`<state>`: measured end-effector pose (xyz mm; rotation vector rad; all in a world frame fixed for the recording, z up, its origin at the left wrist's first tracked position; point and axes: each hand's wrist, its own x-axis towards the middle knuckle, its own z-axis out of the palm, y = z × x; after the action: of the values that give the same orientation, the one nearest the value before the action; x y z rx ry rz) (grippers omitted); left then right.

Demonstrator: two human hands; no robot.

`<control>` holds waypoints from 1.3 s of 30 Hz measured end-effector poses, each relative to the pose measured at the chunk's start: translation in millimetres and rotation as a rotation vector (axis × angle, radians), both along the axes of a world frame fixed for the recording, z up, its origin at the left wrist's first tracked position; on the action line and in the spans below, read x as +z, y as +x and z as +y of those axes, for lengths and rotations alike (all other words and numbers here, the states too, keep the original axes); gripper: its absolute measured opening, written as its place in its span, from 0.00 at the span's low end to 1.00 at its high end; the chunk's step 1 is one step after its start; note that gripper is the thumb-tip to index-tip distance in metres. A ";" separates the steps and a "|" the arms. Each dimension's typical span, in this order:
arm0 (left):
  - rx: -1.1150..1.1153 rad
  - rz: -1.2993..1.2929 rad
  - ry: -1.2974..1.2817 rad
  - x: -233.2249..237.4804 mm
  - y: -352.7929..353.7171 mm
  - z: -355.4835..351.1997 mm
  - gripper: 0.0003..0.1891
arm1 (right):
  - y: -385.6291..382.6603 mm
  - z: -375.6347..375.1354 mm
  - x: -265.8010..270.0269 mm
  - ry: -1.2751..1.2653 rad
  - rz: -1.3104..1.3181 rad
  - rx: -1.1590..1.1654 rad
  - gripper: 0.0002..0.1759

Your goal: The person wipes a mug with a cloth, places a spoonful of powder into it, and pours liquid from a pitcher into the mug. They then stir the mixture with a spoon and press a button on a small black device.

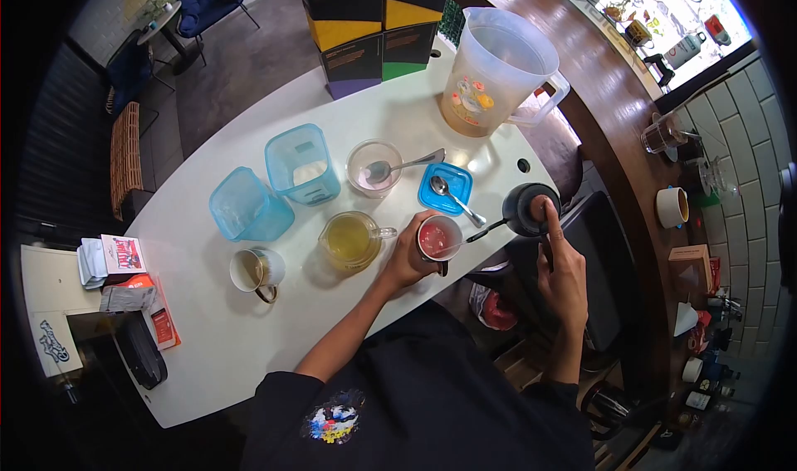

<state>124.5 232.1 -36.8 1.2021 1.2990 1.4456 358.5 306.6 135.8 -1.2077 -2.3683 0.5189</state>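
My left hand (404,259) is wrapped around a mug (432,239) with reddish-pink liquid inside, at the table's near edge. My right hand (563,276) holds a small dark gooseneck kettle (521,215), its index finger stretched over the lid. The kettle's thin spout points at the mug, and a fine stream runs from its tip into the pink liquid. Left of the mug stands a glass cup of yellow-green liquid (350,240). Just behind the mug, a spoon (452,199) lies on a blue square lid (434,195).
Two blue plastic containers (249,208), a clear cup (374,157) with a spoon in it and a white cup (257,270) stand on the white table (207,346). A large plastic pitcher (498,73) and dark boxes (365,39) are at the back. A wooden counter (610,122) runs along the right.
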 end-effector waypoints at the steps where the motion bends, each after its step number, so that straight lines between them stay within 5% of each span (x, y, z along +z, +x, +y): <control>1: -0.001 -0.002 -0.007 0.6 0.0 0.1 0.47 | -0.4 0.4 0.1 0.001 0.000 0.000 0.49; 39: 0.011 0.051 0.044 0.0 -0.4 1.6 0.46 | -9.4 3.3 3.2 -0.024 -0.015 -0.020 0.54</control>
<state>124.1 233.7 -36.8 1.2703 1.3164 1.4662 349.1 310.0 139.0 -1.2481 -2.3668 0.5349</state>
